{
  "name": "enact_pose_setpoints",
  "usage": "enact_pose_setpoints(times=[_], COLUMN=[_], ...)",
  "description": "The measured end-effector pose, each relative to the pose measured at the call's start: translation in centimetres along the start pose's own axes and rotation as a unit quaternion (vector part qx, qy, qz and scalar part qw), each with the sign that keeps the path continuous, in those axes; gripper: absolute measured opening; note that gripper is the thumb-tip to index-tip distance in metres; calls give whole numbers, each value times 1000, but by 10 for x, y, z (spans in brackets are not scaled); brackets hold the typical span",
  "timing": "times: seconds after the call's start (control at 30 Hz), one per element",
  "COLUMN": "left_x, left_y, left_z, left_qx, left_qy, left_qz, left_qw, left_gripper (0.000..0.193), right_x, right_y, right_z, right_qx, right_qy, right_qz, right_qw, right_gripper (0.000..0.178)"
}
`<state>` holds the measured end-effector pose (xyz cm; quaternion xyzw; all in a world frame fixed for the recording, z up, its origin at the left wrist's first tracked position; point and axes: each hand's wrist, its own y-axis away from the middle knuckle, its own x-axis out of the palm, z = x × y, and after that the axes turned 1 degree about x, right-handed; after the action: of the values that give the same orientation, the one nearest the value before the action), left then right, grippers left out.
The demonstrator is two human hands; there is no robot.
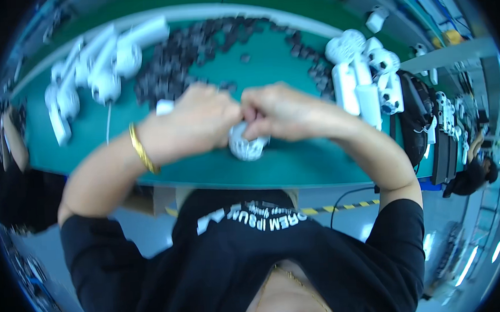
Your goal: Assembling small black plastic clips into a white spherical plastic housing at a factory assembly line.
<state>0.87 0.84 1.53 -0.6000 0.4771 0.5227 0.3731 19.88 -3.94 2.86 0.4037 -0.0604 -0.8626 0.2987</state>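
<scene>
Near the front edge of the green table, a white device with a round, slotted head point(246, 147) is between my hands, its head showing below them. My left hand point(200, 118) is closed and blurred, seemingly around the device's handle, which it mostly hides. A white block-like end point(164, 107) shows beyond that hand; I cannot tell if it belongs to the same device. My right hand point(284, 112) is curled, its thumb against the round head and its knuckles meeting my left hand. Whatever its fingers pinch is hidden.
Small black pieces point(169, 67) lie heaped across the table's far side. Similar white round-headed devices point(105, 87) lie at the left, and more point(365, 85) are stacked at the right beside a black bag point(415, 116). Other people sit at the far left point(23, 190) and right point(474, 172).
</scene>
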Motion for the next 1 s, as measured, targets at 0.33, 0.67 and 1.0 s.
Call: enact_pose_setpoints(times=[0.33,0.67,1.0], left_x=[-17,-101,-22], left_y=[-15,-76,-157], left_z=[20,180,352], left_qx=[4,-212,-379], left_qy=[75,179,116], left_qz=[80,-156,-269], left_qw=[994,948,878], left_gripper=[33,34,55], right_x=[-13,-150,-200], right_y=[-2,-10,-155], right_z=[-33,-103,-144], right_qx=[-90,102,263], right_qy=[-113,90,113], right_qz=[-51,-289,-362], right_qw=[988,948,887], right_gripper=[29,28,63])
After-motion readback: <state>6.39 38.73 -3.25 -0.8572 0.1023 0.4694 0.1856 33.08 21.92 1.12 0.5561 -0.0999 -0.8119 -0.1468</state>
